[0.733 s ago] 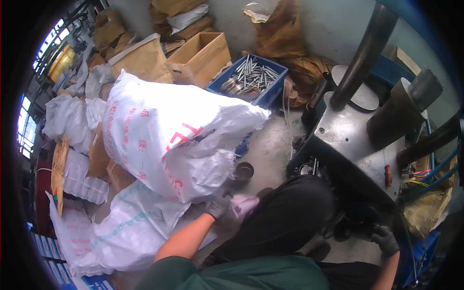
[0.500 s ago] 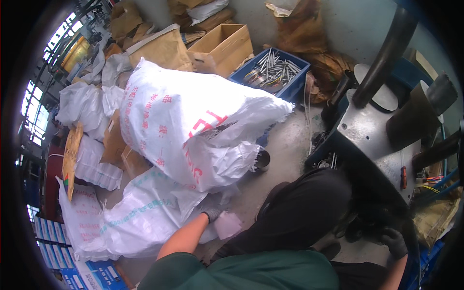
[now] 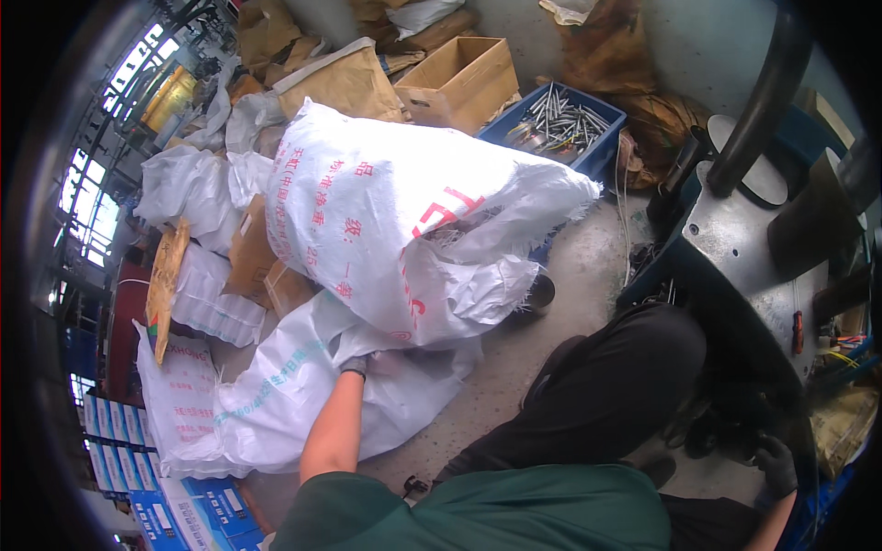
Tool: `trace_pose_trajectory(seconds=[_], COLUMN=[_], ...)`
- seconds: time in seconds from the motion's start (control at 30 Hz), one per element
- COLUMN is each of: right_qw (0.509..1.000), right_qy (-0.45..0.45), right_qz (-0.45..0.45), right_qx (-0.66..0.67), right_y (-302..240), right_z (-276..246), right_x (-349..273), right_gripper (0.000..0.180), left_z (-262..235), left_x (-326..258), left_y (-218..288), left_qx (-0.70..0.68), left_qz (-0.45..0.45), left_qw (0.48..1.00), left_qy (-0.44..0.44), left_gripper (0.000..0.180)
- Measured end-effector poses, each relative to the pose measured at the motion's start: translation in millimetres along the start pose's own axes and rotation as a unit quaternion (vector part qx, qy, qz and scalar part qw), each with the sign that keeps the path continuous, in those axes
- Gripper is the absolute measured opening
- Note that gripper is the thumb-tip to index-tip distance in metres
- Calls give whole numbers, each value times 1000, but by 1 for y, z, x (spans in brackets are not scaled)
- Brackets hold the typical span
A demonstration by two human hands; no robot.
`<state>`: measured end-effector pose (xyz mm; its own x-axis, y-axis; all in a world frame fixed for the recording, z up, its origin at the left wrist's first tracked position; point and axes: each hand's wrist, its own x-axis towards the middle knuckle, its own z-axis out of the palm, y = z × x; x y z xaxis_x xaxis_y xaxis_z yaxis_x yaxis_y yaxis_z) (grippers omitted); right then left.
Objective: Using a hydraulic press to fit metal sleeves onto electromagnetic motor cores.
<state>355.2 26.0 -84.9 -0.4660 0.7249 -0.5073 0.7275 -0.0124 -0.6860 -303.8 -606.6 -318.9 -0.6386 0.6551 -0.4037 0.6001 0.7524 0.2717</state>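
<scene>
My left hand point(image 3: 354, 364), in a grey glove, reaches into the folds of a white woven sack point(image 3: 266, 404) that lies flat on the floor. Its fingers are hidden there; a faint pinkish patch point(image 3: 393, 365) shows beside them, too covered to name. Just above the hand, a bulging white woven sack point(image 3: 367, 202) with red print leans over the lower one, its frayed mouth towards the right. Low on the right, my right hand point(image 3: 777, 465), in a dark glove, is beside the machine's dark side, fingers loosely apart and nothing seen in them.
Behind the sacks stand a blue bin point(image 3: 606, 151) of metal spindle-like pieces and an open wooden box point(image 3: 464, 87). A metal machine table point(image 3: 726, 239) with dark posts rises at the right, a screwdriver point(image 3: 797, 332) on it. Blue-and-white cartons point(image 3: 197, 514) sit lower left.
My left hand has moved forward and left into the lower sack; the pink piece beside it is now mostly covered. The view has shifted, while my right hand stays beside the machine.
</scene>
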Motion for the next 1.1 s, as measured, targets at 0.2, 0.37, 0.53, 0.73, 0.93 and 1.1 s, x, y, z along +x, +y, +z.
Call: trace_pose_trajectory(seconds=[0.2, 0.37, 0.53, 0.73, 0.93, 1.1], right_qw=[1000, 999, 999, 999, 998, 998], right_qy=[-10, 34, 25, 37, 19, 26], right_qz=[-10, 14, 18, 26, 49, 48], right_qx=[-14, 8, -12, 8, -17, -9], right_y=[10, -1, 4, 2, -8, -5], right_z=[-4, 7, 6, 9, 14, 14], right_x=[0, -7, -8, -11, -7, -8], right_gripper=[37, 30, 32, 34, 35, 35], left_z=[-9, -11, -10, -11, -10, -16], left_x=[7, 24, 40, 54, 69, 74], left_y=[2, 10, 25, 37, 56, 64], left_qx=[10, 16, 23, 38, 47, 62], left_qz=[12, 32, 52, 71, 88, 96], left_qw=[999, 996, 991, 981, 967, 956], left_qy=[-43, -82, -124, -178, -233, -271], left_gripper=[48, 47, 47, 46, 45, 44])
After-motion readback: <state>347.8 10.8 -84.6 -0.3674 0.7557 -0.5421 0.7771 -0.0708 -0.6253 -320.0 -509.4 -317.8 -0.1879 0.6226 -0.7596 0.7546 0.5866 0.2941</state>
